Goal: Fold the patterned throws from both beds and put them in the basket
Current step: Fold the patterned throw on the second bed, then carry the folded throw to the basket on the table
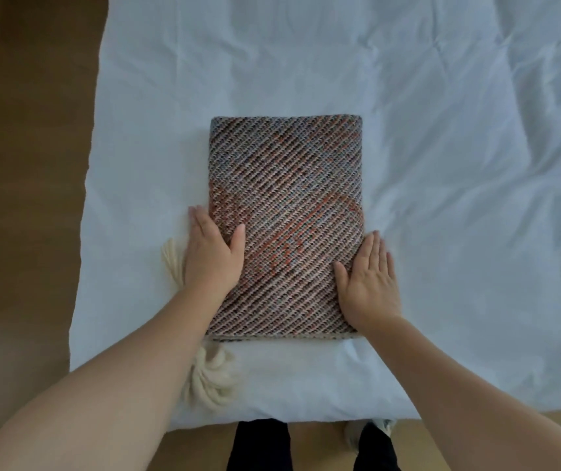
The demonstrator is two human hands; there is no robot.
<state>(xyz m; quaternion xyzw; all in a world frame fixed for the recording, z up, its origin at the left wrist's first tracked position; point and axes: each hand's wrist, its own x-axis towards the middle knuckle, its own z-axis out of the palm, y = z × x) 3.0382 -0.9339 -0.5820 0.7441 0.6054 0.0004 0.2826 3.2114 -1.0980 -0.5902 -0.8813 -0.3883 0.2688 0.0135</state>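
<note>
A patterned throw [286,185], woven in grey, brown and orange diagonals, lies folded into a neat rectangle on the white bed [442,130]. My left hand [212,253] rests flat against its left edge, fingers straight, thumb lying on the fabric. My right hand [369,282] lies flat on its right edge near the front corner, fingers straight. Cream tassels stick out from under the throw: one tassel [172,260] left of my left hand, another tassel [214,379] below the front edge. No basket is in view.
The bed's white cover is wrinkled and reaches the frame's top and right edges. Wooden floor [24,164] runs along the bed's left side and front. My dark trouser legs [262,447] and a shoe [369,433] stand at the bed's front edge.
</note>
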